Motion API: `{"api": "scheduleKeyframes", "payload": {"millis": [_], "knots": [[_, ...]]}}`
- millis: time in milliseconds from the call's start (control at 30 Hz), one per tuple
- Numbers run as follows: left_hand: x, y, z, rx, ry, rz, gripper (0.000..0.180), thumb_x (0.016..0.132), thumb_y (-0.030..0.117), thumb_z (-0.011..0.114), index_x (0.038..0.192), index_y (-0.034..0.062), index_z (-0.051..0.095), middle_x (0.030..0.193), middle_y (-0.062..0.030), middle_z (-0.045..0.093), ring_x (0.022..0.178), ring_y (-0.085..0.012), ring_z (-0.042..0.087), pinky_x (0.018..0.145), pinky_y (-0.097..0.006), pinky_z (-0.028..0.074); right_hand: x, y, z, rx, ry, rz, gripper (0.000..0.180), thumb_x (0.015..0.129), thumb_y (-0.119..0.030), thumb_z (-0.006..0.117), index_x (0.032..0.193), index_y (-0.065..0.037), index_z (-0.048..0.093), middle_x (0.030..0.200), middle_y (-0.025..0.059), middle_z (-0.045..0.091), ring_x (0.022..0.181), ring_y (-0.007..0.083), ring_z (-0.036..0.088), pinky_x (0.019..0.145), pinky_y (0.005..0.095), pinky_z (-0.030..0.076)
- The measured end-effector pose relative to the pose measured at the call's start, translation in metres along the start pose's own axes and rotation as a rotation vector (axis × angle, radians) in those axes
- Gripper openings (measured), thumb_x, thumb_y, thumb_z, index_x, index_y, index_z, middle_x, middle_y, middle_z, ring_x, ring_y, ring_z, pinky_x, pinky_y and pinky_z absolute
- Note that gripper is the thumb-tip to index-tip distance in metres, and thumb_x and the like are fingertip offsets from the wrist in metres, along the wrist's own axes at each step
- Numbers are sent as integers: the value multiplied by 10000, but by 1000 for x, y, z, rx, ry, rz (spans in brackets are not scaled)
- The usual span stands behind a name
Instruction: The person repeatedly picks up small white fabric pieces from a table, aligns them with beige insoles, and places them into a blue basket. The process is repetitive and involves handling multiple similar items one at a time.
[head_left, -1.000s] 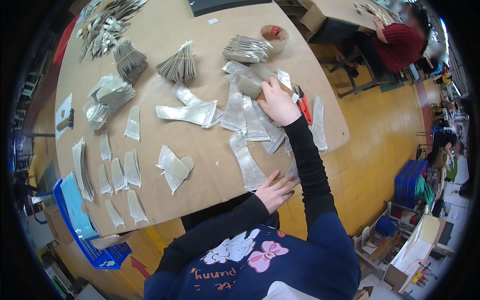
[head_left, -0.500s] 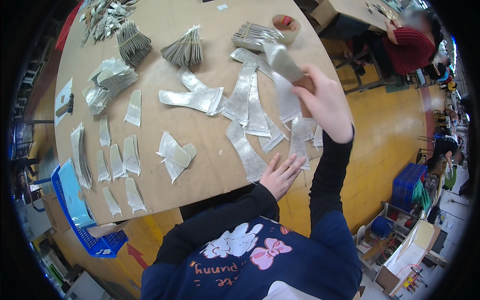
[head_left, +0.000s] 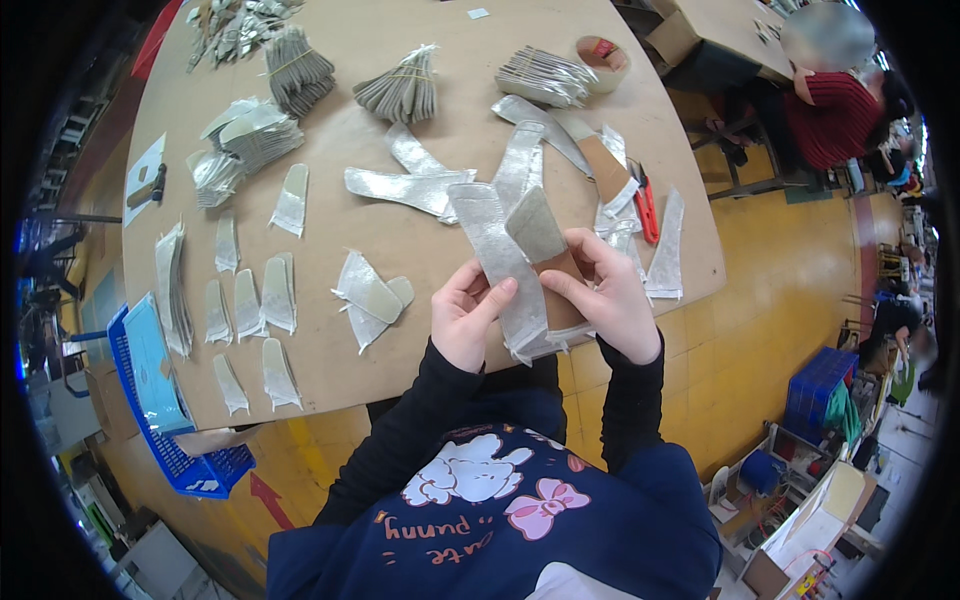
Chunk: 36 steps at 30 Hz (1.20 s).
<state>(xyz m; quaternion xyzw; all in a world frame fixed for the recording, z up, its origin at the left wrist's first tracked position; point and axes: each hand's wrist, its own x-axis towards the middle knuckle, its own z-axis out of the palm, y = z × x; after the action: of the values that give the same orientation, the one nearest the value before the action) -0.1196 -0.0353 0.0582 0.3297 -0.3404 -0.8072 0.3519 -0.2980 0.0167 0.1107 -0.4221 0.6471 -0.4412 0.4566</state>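
Observation:
My left hand (head_left: 468, 312) pinches a silvery curved fabric strip (head_left: 488, 235) near its lower part, thumb on top. My right hand (head_left: 612, 300) grips a grey-and-brown curved piece (head_left: 537, 225), its grey rounded end pointing away from me. The two pieces are side by side above the table's near edge, overlapping a little. Just beyond them lie loose silvery strips (head_left: 410, 188). Right of my right hand are another brown-and-grey piece (head_left: 606, 172) and a red-handled cutting tool (head_left: 647, 208), its kind partly hidden among the strips.
Banded bundles of grey pieces (head_left: 400, 88) and a tape roll (head_left: 605, 62) stand at the back. Small strips (head_left: 278, 292) lie at the left. A blue basket (head_left: 205, 472) hangs by the left edge. A person in a red top (head_left: 835, 120) sits at the far right.
My right hand has come back toward me from the far right pile with the grey-and-brown piece. My left hand has picked up a silvery strip. The red-handled tool has come into sight.

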Motion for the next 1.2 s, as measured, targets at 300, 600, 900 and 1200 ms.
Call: {"api": "scheduleKeyframes", "payload": {"millis": [300,600,900,1200], "knots": [[-9,4,-31,-25,197,-77,333,946,0,598,1263,-84,538,1173,-205,680,1005,-205,694,868,-324,581,7,19,2,-736,457,-313,310,878,-73,677,1180,-5,655,1089,128,650,852,277,633,779,360,512],[-29,-22,-36,233,90,18,400,929,25,651,1307,-44,541,1120,-103,662,980,-162,657,851,-286,529,-12,36,71,-256,144,-274,271,866,-74,704,1118,15,658,1064,148,646,823,245,632,740,337,512],[-51,6,-77,695,169,262,268,905,9,649,1173,5,664,1180,-110,614,1013,-171,649,847,-292,536,-29,53,59,-463,114,4,167,852,-79,691,975,16,628,1118,127,580,880,312,643,769,388,512],[-22,51,-153,1344,378,400,779,667,216,847,1357,48,524,1124,-109,586,1080,-315,509,968,-401,414,-4,41,92,-485,26,-246,143,865,-38,645,998,14,637,993,171,649,916,344,651,787,398,518]]}}
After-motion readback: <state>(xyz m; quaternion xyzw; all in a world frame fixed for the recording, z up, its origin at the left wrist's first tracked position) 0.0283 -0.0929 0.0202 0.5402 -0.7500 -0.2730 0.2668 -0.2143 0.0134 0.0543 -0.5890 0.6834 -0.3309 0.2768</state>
